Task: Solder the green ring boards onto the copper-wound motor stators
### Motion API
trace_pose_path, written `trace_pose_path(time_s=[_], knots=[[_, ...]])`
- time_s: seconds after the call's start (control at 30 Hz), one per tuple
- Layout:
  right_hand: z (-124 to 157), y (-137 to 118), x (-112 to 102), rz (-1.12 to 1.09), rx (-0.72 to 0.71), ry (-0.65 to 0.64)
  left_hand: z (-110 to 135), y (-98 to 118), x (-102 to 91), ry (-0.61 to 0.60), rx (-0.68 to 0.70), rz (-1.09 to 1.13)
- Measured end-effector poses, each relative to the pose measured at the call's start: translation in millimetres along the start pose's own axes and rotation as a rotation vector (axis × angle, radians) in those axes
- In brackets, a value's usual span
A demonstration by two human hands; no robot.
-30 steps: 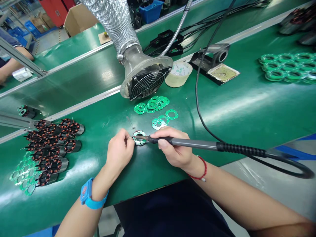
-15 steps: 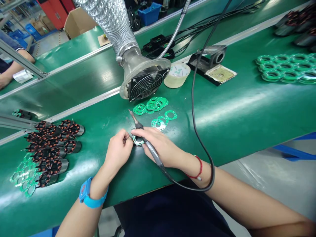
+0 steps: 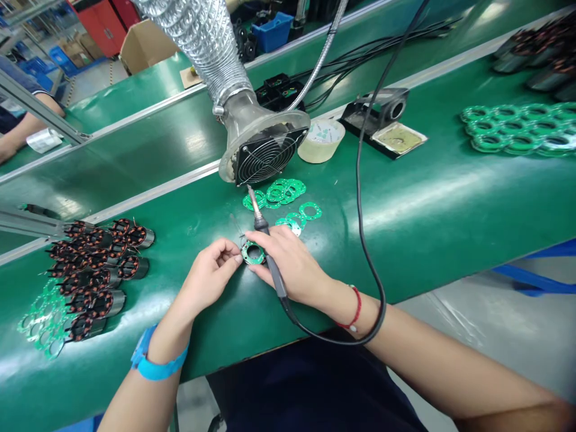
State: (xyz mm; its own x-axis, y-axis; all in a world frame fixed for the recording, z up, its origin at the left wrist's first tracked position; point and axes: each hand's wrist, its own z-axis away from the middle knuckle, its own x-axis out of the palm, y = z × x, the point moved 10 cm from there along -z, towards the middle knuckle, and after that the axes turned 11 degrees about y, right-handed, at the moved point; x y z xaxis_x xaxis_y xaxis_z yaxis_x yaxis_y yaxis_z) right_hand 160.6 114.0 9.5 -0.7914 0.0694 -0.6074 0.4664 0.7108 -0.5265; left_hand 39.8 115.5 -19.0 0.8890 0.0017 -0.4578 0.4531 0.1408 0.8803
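A green ring-shaped circuit board [image 3: 252,254] sits between my hands, apparently on top of a stator that it mostly hides. My left hand [image 3: 210,273] is closed in a pinch at the board's left edge; what its fingertips hold is too small to make out. A soldering iron [image 3: 276,276] rests in my right hand [image 3: 294,264], its tip pointing up and away from the board. The thumb and forefinger of that hand reach around the board's right side. Beyond lie loose ring boards [image 3: 310,210] and an overlapping group of ring boards [image 3: 285,191].
A fume extractor hood [image 3: 265,150] hangs low over the bench, beside a tape roll [image 3: 321,144]. An iron stand [image 3: 382,120] is behind. Stators [image 3: 103,258] crowd the left; stacked ring boards [image 3: 517,129] lie right. The iron's cable [image 3: 360,198] loops across. A person's arm [image 3: 31,129] shows far left.
The iron's tip has swung up and to the right, and its handle is more upright. My left fingers have loosened and shifted slightly, and more of the ring board shows.
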Motion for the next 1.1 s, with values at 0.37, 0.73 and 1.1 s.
trace_pose_path(time_s=[0.37,0.73,1.1], knots=[[0,-19,-14,-0.068,-0.139,0.070,2,-9,2.5,0.044,-0.044,0.023],[-5,-9,-26,-0.135,-0.062,0.175,3,-4,-3.8,0.166,-0.023,-0.152],[5,10,-58,-0.395,0.099,0.386,2,-4,-4.3,0.221,-0.064,-0.250]])
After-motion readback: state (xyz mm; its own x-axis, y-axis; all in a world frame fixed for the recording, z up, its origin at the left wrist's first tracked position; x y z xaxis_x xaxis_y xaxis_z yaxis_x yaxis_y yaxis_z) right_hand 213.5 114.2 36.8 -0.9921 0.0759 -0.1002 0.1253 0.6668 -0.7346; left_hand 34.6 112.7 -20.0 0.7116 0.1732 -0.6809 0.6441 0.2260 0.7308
